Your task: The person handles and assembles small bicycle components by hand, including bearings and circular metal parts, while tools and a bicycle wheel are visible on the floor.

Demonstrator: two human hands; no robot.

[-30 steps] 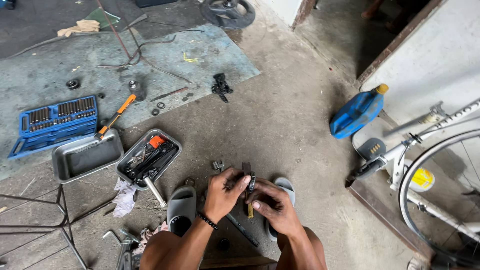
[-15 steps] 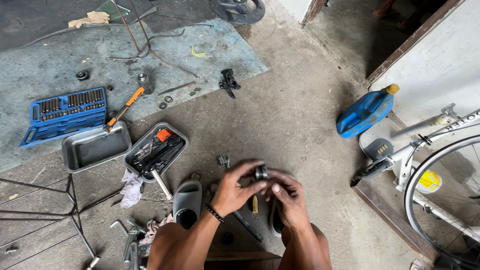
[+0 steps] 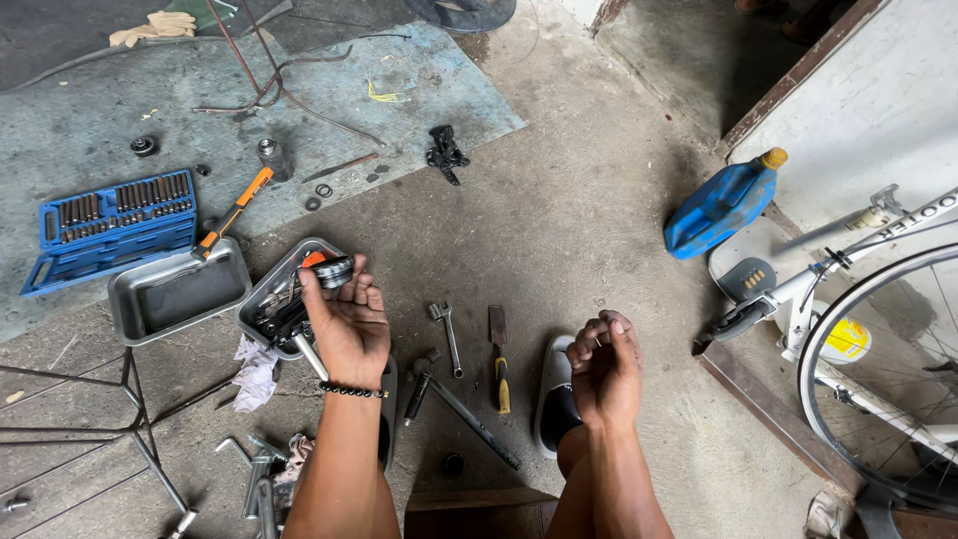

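Left hand point(image 3: 347, 324) raised palm-up over the near corner of the tool-filled steel tray point(image 3: 261, 297), fingers curled, fingertips pinching a small round dark metal part point(image 3: 333, 271), bearing-like; held up at the tips, likely so its face stays in view. Black bead bracelet point(image 3: 350, 390) on that wrist. Right hand point(image 3: 606, 367) loosely curled into a half-fist above the grey slide sandal point(image 3: 554, 394), thumb over fingers; whether anything sits inside cannot be told.

On the concrete floor point(image 3: 589, 230) between the hands: small adjustable wrench point(image 3: 447, 334), yellow-handled chisel point(image 3: 500, 359), long black bar point(image 3: 469, 419); laid side by side within easy reach. Crumpled white rag point(image 3: 255, 371) just beside the tool tray, probably for wiping grease.

Left of the tool tray, touching: second steel tray point(image 3: 178, 294), shallow, nothing in it. Orange-handled hammer point(image 3: 232, 215) leaning on its far rim. Farther left, open blue plastic socket case point(image 3: 112, 230) with rows of dark sockets, lying on the worn grey-blue mat point(image 3: 419, 90). Loose washers and a black clamp-like part point(image 3: 444, 153) scattered on the mat.

Right side: blue plastic jerrycan with yellow cap point(image 3: 723, 203) lying tilted near the wall. White bicycle frame and wheel point(image 3: 878, 329) beyond it; round yellow sticker point(image 3: 848, 339) behind the spokes, dark lettering along the frame tube.
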